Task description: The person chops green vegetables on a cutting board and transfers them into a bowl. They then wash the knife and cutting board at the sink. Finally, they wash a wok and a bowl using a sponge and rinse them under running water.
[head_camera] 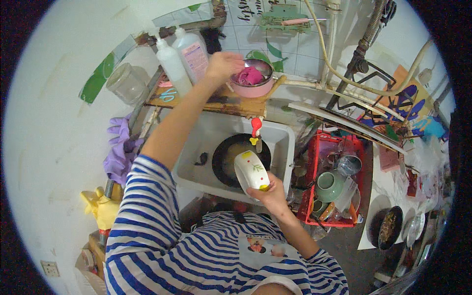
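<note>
My right hand (273, 193) grips the rim of a white bowl (252, 171) with painted leaves and yellow patches, tilted on its side over the sink (287, 147). Below the bowl, a round black pan (225, 147) stands in the sink. My left hand (225, 66) is raised over the wooden shelf, at the left rim of a pink-sided metal bowl (254, 90) with a bright pink cloth (250, 76) in it; its fingers partly hide one another, so whether they touch the rim is unclear. A tap with a red handle (256, 125) hangs just above the white bowl.
Two pump bottles (171, 66) and light-blue scissors (168, 95) stand or lie on the wooden shelf (236, 106). A glass jar (127, 84) is at the left. Purple gloves (120, 151) and yellow gloves (101, 208) hang there. Right of the sink is a red crate (313, 177) of dishes.
</note>
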The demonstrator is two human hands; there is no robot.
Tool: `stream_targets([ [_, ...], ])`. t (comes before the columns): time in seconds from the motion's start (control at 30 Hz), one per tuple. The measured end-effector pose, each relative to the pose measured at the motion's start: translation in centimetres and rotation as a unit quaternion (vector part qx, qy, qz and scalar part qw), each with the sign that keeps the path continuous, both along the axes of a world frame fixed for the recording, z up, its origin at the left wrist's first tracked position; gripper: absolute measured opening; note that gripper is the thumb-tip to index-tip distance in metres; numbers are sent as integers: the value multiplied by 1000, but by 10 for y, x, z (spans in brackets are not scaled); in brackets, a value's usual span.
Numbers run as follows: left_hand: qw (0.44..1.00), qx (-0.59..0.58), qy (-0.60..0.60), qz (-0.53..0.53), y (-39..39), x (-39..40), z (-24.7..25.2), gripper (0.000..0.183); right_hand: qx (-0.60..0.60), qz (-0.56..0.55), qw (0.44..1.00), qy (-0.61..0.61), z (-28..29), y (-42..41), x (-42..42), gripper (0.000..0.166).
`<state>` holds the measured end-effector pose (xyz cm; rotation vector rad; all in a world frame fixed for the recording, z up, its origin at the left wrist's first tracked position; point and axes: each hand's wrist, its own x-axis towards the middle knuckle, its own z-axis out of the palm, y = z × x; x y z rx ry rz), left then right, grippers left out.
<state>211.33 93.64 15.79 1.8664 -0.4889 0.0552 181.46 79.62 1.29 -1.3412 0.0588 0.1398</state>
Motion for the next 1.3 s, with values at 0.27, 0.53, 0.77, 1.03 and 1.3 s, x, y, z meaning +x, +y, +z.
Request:
stream_targets([
  [0.27, 869, 460, -159, 94, -56, 17, -31, 30, 11, -42, 999, 8, 8, 2, -6, 39],
  [0.53, 954, 82, -219, 188, -12, 6, -3, 39, -21, -53, 998, 3, 0, 14, 3, 39],
  [0.77, 967, -34, -176, 183, 45, -76, -22, 22, -7, -45, 998, 31, 1, 31, 23, 42],
  [1.03, 926, -266, 240, 117, 62, -165, -149, 24, 36, -59, 995, 75, -19, 62, 54, 44],
  [1.3, 950, -188, 132, 212, 68, -150, -190, 25, 25, -49, 997, 57, -44, 87, 67, 41],
])
